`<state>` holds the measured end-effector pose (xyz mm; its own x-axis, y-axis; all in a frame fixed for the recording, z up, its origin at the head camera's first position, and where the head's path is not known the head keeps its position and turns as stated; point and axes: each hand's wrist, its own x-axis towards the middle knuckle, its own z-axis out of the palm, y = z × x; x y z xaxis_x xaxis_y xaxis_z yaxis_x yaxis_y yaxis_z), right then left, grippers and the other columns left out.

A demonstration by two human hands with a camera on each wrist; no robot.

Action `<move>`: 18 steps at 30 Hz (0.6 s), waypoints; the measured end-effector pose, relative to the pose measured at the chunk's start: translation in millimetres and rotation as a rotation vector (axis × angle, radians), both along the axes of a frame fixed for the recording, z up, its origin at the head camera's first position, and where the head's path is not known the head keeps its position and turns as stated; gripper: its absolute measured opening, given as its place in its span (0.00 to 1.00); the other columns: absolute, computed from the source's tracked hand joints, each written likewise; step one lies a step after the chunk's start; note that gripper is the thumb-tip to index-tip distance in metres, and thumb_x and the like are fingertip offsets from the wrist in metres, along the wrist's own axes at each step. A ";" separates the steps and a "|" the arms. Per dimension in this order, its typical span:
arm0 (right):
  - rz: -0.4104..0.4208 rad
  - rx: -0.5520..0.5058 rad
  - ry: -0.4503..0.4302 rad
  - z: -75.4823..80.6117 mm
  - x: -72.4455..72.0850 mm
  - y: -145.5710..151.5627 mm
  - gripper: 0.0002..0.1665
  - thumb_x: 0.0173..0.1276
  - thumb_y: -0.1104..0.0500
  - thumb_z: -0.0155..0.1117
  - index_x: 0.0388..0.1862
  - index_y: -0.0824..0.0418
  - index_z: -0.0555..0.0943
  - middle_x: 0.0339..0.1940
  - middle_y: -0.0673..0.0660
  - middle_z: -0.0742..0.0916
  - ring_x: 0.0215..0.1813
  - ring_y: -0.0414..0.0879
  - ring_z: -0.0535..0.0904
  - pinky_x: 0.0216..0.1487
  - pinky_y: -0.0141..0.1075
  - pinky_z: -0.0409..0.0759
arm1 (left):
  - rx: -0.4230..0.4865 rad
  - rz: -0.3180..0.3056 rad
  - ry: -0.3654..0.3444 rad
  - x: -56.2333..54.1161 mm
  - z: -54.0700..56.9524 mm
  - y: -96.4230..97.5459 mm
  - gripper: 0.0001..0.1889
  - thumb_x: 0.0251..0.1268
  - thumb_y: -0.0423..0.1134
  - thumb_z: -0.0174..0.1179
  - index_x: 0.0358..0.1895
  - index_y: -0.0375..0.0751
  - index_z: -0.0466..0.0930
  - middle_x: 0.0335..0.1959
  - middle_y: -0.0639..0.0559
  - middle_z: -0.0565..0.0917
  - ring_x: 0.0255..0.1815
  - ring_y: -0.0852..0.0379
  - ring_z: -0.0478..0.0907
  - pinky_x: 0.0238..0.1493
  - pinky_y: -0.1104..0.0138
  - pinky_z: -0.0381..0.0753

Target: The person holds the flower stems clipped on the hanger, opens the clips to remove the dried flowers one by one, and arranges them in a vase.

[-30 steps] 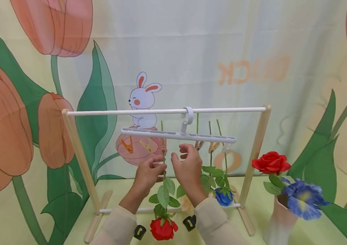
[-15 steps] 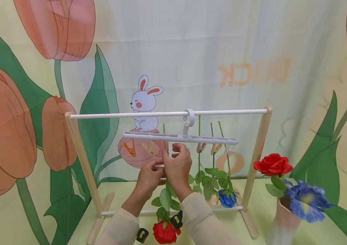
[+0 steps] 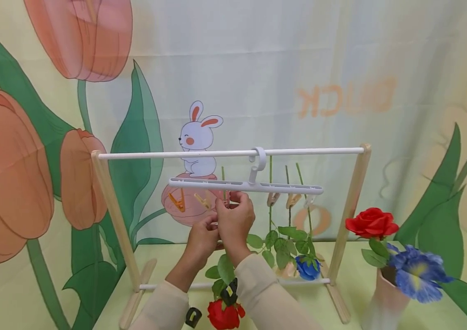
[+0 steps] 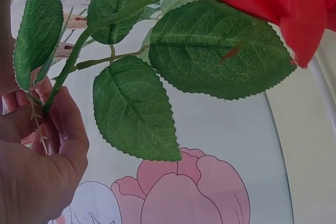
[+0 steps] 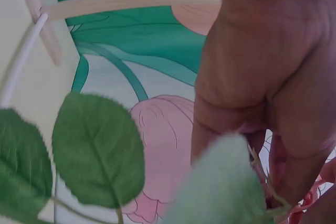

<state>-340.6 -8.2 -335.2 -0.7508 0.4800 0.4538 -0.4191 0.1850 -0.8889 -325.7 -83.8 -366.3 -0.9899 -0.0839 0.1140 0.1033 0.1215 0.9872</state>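
Observation:
My left hand point(image 3: 201, 239) pinches the stem of an upside-down red rose point(image 3: 222, 315). In the left wrist view its fingers curl round the green stem point(image 4: 73, 56) below the serrated leaves point(image 4: 136, 111). Just above, my right hand point(image 3: 236, 223) has thumb and fingers on a pink clothespin point(image 3: 225, 197), partly hidden by them. That clothespin hangs under a white clip hanger point(image 3: 212, 184), and the rose's stem end point(image 3: 222, 172) shows at the hanger bar. The hanger tilts slightly, hooked on the rack's white rod point(image 3: 146, 156).
Orange point(image 3: 178, 201) and yellow point(image 3: 203, 200) clothespins hang at left without flowers. Right-hand clothespins hold several stems, one with a blue rose point(image 3: 308, 268). A pink-white vase point(image 3: 386, 300) with a red rose point(image 3: 372, 222) and blue flower point(image 3: 419, 274) stands right of the wooden rack post point(image 3: 353, 197).
My right hand has moved left and slightly up to the pink clothespin and now grips it. My left hand stays on the rose stem.

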 end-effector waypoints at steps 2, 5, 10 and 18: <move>-0.004 -0.021 0.001 1.0 0.3 -1.7 0.16 0.60 0.58 0.76 0.44 0.62 0.83 0.41 0.58 0.88 0.40 0.53 0.88 0.43 0.45 0.85 | -0.006 0.004 -0.006 0.9 1.1 -0.2 0.17 0.72 0.30 0.59 0.61 0.37 0.81 0.40 0.41 0.86 0.31 0.58 0.85 0.37 0.59 0.90; -0.014 -0.040 0.008 1.7 0.4 -4.0 0.15 0.60 0.59 0.76 0.44 0.62 0.84 0.40 0.58 0.88 0.40 0.53 0.88 0.43 0.45 0.85 | -0.017 0.007 -0.011 2.0 2.1 -0.7 0.18 0.72 0.30 0.58 0.63 0.38 0.80 0.41 0.41 0.86 0.32 0.58 0.85 0.37 0.59 0.90; -0.035 -0.056 0.023 0.7 -0.5 -5.1 0.14 0.59 0.59 0.76 0.43 0.62 0.85 0.38 0.57 0.88 0.39 0.52 0.88 0.42 0.44 0.85 | -0.026 0.004 -0.015 2.1 2.0 -0.4 0.18 0.72 0.31 0.58 0.63 0.38 0.80 0.43 0.41 0.87 0.32 0.58 0.85 0.36 0.60 0.90; -0.055 -0.058 0.026 -2.2 -0.9 -6.1 0.14 0.61 0.57 0.76 0.43 0.61 0.86 0.38 0.56 0.89 0.38 0.50 0.87 0.39 0.43 0.85 | -0.020 -0.012 -0.012 1.8 0.9 -1.4 0.18 0.72 0.29 0.57 0.63 0.38 0.80 0.39 0.42 0.86 0.29 0.59 0.84 0.34 0.62 0.90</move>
